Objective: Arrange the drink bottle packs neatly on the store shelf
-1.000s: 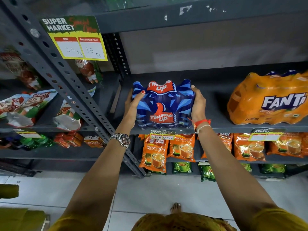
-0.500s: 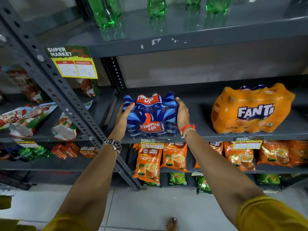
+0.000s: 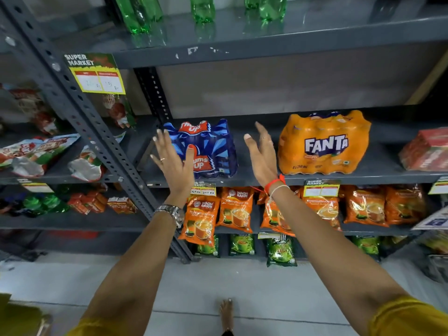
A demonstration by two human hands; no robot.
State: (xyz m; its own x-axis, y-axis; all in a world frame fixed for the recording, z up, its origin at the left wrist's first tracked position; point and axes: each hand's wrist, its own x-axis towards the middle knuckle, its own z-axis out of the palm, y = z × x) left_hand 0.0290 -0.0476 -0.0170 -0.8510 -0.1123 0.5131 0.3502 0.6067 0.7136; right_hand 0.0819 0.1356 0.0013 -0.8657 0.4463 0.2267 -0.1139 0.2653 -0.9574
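A blue Thums Up bottle pack point(image 3: 213, 149) stands on the grey middle shelf point(image 3: 257, 179), near its left end. To its right, with a gap between, lies an orange Fanta bottle pack point(image 3: 324, 144). A red pack point(image 3: 426, 151) shows at the shelf's far right edge. My left hand point(image 3: 173, 161) hovers open in front of the blue pack's left side, fingers spread, covering part of its label. My right hand point(image 3: 263, 154) is open in the gap between the blue and orange packs, holding nothing.
Green bottles point(image 3: 143, 13) stand on the shelf above. Orange tea pouches point(image 3: 232, 209) hang on the shelf below, green pouches point(image 3: 281, 251) lower still. A slotted upright post point(image 3: 80, 112) with a yellow price tag point(image 3: 97, 76) divides off snack bags point(image 3: 31, 154) at left.
Both hands have let go of the blue pack and pulled back from it with fingers spread. The pack now stands alone on the shelf. The view has tilted up and back.
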